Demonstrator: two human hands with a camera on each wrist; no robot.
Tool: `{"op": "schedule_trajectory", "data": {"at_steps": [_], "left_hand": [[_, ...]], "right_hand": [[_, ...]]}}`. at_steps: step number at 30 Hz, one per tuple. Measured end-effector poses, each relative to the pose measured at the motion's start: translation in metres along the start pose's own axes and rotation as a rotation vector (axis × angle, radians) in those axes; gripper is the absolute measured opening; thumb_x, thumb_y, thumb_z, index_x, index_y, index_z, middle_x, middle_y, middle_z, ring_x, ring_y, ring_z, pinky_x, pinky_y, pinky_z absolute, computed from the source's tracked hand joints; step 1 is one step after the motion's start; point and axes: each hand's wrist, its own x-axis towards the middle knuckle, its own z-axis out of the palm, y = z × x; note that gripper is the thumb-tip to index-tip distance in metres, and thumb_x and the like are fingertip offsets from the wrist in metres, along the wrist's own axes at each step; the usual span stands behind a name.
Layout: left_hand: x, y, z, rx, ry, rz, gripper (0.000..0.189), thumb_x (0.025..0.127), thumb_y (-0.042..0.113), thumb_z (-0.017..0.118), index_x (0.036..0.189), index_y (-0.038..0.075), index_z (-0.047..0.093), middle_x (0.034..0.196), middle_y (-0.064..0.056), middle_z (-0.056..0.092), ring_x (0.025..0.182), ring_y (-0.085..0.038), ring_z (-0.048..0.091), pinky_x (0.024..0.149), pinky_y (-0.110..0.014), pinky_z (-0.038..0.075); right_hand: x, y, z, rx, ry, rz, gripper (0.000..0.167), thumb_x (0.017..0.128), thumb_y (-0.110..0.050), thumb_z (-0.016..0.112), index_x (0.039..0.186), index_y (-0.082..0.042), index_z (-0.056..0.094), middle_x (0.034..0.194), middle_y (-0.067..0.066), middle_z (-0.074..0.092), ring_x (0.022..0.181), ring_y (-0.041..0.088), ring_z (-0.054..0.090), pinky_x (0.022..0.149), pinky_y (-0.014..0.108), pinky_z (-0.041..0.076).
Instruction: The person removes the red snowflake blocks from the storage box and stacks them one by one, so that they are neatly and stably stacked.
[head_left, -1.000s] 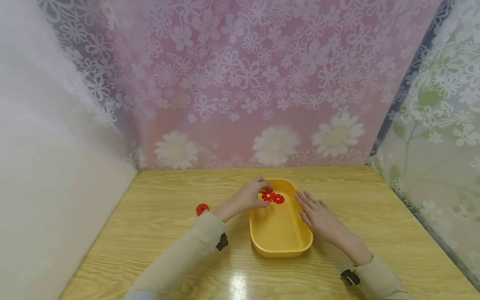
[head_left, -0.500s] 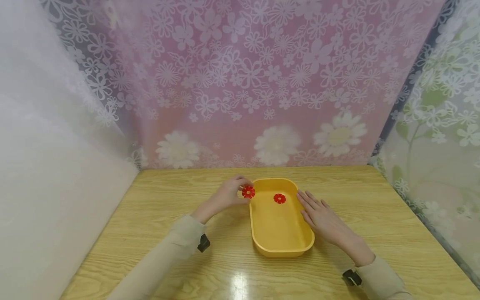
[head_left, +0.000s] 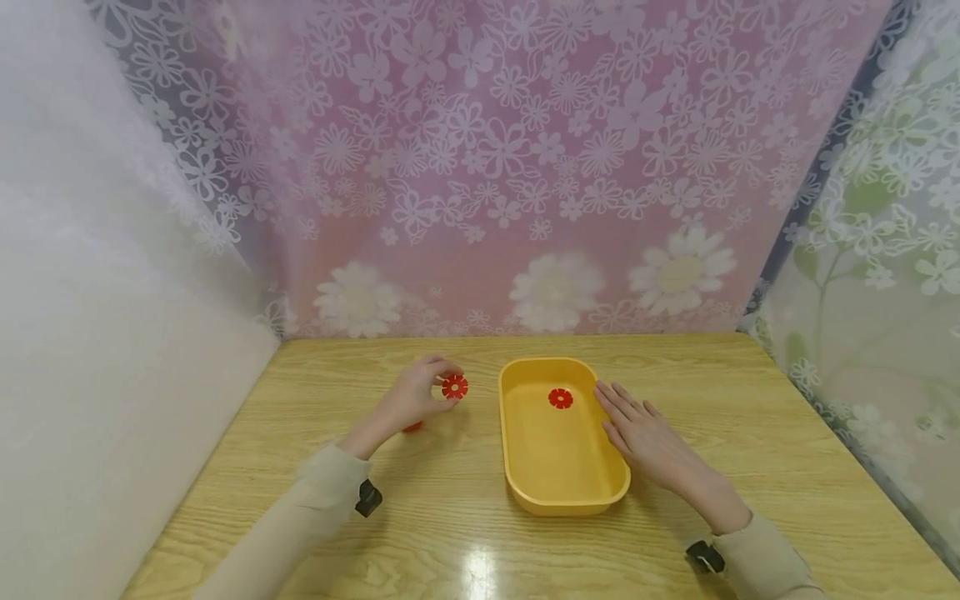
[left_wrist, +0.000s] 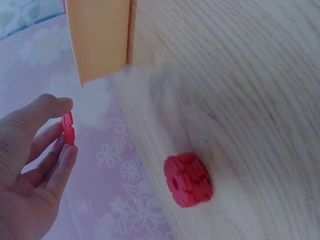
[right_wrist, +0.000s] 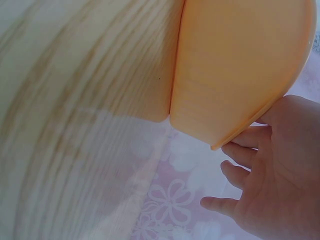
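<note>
Above the table, left of the yellow tray (head_left: 566, 458), my left hand (head_left: 411, 396) pinches a red notched disc (head_left: 461, 387) between thumb and fingertips. The disc shows edge-on in the left wrist view. Below that hand, a short stack of similar red discs (left_wrist: 194, 181) stands on the table; the hand mostly covers it in the head view. Another red notched disc (head_left: 553, 399) lies inside the tray, toward its far end. My right hand (head_left: 645, 437) rests on the tray's right rim with its fingers extended, and the right wrist view shows the fingertips against the rim.
The wood-grain table (head_left: 330, 375) carries the tray right of its middle. A pink flowered curtain (head_left: 480, 183) hangs behind the far edge. A pale wall (head_left: 112, 333) stands at the left and a flowered sheet (head_left: 862, 333) at the right.
My left hand has moved left, out from over the tray, carrying the red disc. The other disc stays in the tray, and the right hand keeps its place on the rim.
</note>
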Motion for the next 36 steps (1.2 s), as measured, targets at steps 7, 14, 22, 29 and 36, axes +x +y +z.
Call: {"op": "schedule_trajectory", "data": {"at_steps": [7, 14, 22, 29, 36], "left_hand": [[-0.016, -0.019, -0.006, -0.010, 0.013, -0.031, 0.042, 0.082, 0.006, 0.084, 0.121, 0.002, 0.069, 0.108, -0.009, 0.062, 0.101, -0.030, 0.068, 0.090, -0.044, 0.058], [-0.032, -0.040, -0.012, 0.029, 0.024, -0.060, 0.042, 0.081, 0.008, 0.085, 0.120, 0.001, 0.070, 0.109, -0.009, 0.063, 0.103, -0.032, 0.068, 0.088, -0.045, 0.058], [-0.044, -0.046, -0.016, 0.068, 0.025, -0.091, 0.040, 0.083, 0.011, 0.083, 0.119, 0.001, 0.071, 0.105, -0.010, 0.063, 0.100, -0.031, 0.068, 0.085, -0.043, 0.059], [-0.053, -0.051, -0.015, 0.062, 0.005, -0.096, 0.038, 0.082, 0.008, 0.084, 0.117, 0.000, 0.072, 0.101, -0.010, 0.063, 0.098, -0.034, 0.070, 0.082, -0.044, 0.060], [-0.057, -0.053, -0.011, 0.095, -0.019, -0.113, 0.037, 0.082, 0.010, 0.085, 0.116, 0.001, 0.073, 0.102, -0.010, 0.065, 0.097, -0.031, 0.068, 0.084, -0.045, 0.058]], "right_hand": [[0.001, 0.000, 0.000, -0.006, -0.002, -0.003, 0.057, 0.103, -0.017, 0.058, 0.152, 0.003, 0.040, 0.158, 0.021, 0.038, 0.144, 0.041, 0.037, 0.105, 0.071, 0.036], [0.001, 0.000, 0.000, -0.009, -0.001, -0.003, 0.057, 0.102, -0.016, 0.058, 0.152, 0.003, 0.040, 0.158, 0.021, 0.038, 0.144, 0.041, 0.037, 0.105, 0.071, 0.036], [0.001, 0.001, 0.000, -0.002, -0.006, 0.003, 0.057, 0.103, -0.017, 0.058, 0.153, 0.003, 0.040, 0.158, 0.021, 0.038, 0.145, 0.041, 0.037, 0.106, 0.071, 0.036], [0.001, 0.001, 0.001, -0.003, -0.009, 0.003, 0.057, 0.103, -0.017, 0.057, 0.153, 0.003, 0.039, 0.158, 0.021, 0.038, 0.145, 0.041, 0.037, 0.106, 0.071, 0.036], [0.001, 0.000, 0.000, -0.004, -0.009, 0.002, 0.056, 0.103, -0.016, 0.058, 0.152, 0.004, 0.040, 0.158, 0.021, 0.039, 0.144, 0.041, 0.037, 0.106, 0.070, 0.036]]}}
